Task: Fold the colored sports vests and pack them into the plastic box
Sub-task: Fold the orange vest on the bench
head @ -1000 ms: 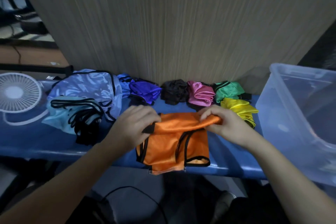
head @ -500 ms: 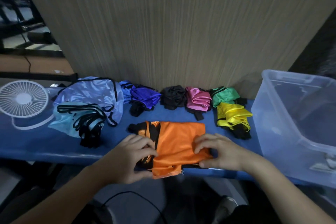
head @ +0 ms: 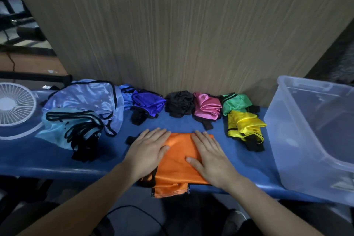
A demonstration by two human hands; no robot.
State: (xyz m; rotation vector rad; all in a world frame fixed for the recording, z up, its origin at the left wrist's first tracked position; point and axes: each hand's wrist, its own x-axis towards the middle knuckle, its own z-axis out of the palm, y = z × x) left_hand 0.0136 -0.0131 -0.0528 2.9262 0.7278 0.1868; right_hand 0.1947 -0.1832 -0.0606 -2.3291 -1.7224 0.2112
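A: How do your hands sit?

B: Your left hand (head: 148,152) lies flat, fingers straight and together, pressing the left side of the folded orange satin vest (head: 179,161); its fingertips reach past the vest's far edge onto the blue counter (head: 47,157). Your right hand (head: 209,156) is just as flat and released on the vest's right side, thumb pointing toward 9 o'clock. Neither one grips the cloth.

A: And where is the vest?

B: At the counter's near edge, dead centre, its hem hanging a little over the edge at 6 o'clock.

A: What about the container?

B: The clear plastic box (head: 314,140) stands at 3 o'clock of your hands, well apart from them. I see no vest inside it.

A: The other vests?

B: At 12 o'clock runs a row along the wooden panel (head: 182,28): purple vest (head: 148,102), black vest (head: 180,103), pink vest (head: 206,106), green vest (head: 236,102). The yellow vest (head: 244,125) lies at 2 o'clock, and a pile of pale blue vests (head: 82,109) at 10 o'clock beside a white round fan (head: 14,104).
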